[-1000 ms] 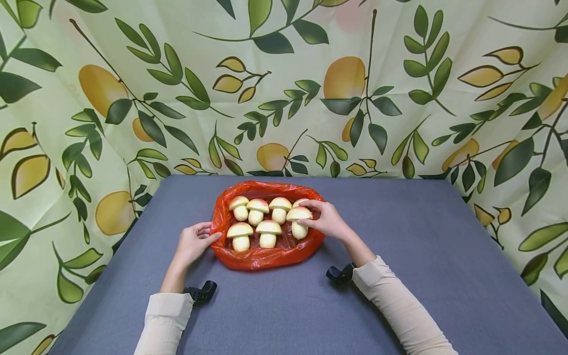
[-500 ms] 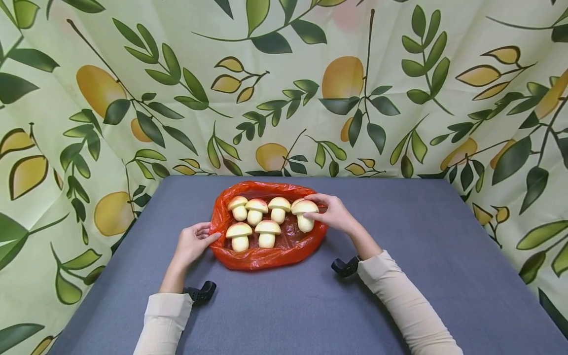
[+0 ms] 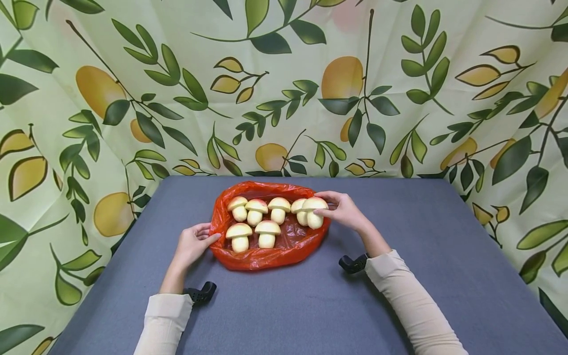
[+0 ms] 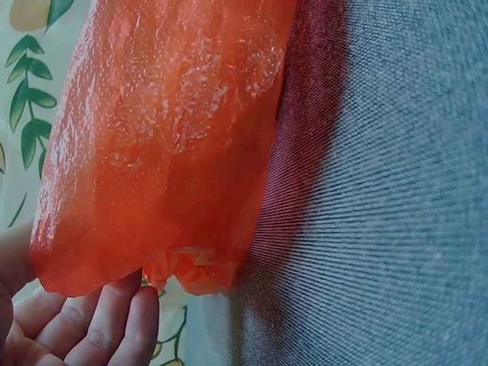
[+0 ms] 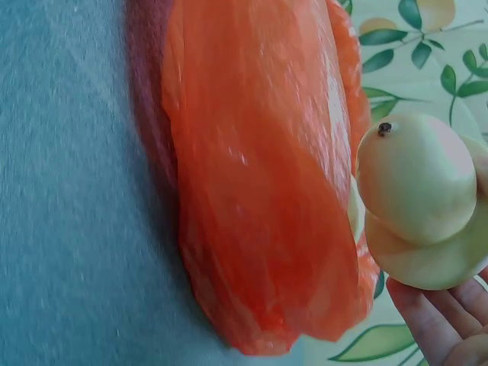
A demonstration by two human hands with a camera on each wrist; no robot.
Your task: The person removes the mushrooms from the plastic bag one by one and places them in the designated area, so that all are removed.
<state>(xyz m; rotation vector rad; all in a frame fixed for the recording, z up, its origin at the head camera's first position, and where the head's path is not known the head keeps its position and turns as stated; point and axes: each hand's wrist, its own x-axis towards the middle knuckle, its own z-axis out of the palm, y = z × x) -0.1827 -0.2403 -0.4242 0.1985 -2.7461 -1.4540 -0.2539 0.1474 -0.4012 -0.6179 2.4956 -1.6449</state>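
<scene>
A red plastic bag point(image 3: 262, 261) lies with its mouth spread wide in the head view. Several toy mushrooms point(image 3: 268, 231) with pale yellow caps and stems stand inside it. At the bag's left side, my left hand point(image 3: 192, 245) pinches the rim between thumb and fingers; the left wrist view shows the fingers point(image 4: 107, 324) partly behind the film. My right hand point(image 3: 345, 211) holds one mushroom point(image 3: 315, 219) by its cap at the bag's right rim. In the right wrist view this mushroom point(image 5: 415, 179) appears stem end first, with a small dark spot on the stem.
A grey cloth-covered table point(image 3: 275, 310) lies under the bag. Behind and at both sides hangs a pale curtain point(image 3: 284, 64) printed with leaves and fruit. Black wrist cameras, one on the left wrist point(image 3: 202, 293) and one on the right point(image 3: 352, 264), sit just above the table.
My right hand has carried its mushroom to the right and slightly up, from over the bag's inside to its right rim. The left hand has stayed at the left rim.
</scene>
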